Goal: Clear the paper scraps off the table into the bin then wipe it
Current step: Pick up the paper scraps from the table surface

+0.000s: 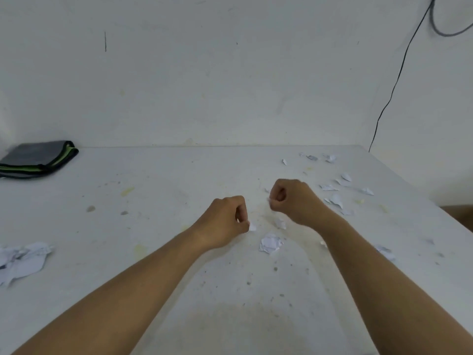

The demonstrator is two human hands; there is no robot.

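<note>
A small white scrap is being pinched at the fingertips of the left hand, whose grip is being kept closed around it just above the desk. The right hand is likewise being held curled, with a sliver of paper showing at its thumb and forefinger; how much is being held inside cannot be told.

The next pieces are being left between the two hands and slightly nearer the body: a little scrap just beside the right wrist, and a larger crumpled piece below it, about equally near both hands. No long axis is being shown by that wad, so it is judged approachable from either side.

Farther out, a scatter of torn bits is being left to the right, nearer the right hand, and a crumpled heap far left. A folded dark cloth is lying at the back left corner, well apart. No bin is being shown. Nothing is standing in the way.
</note>
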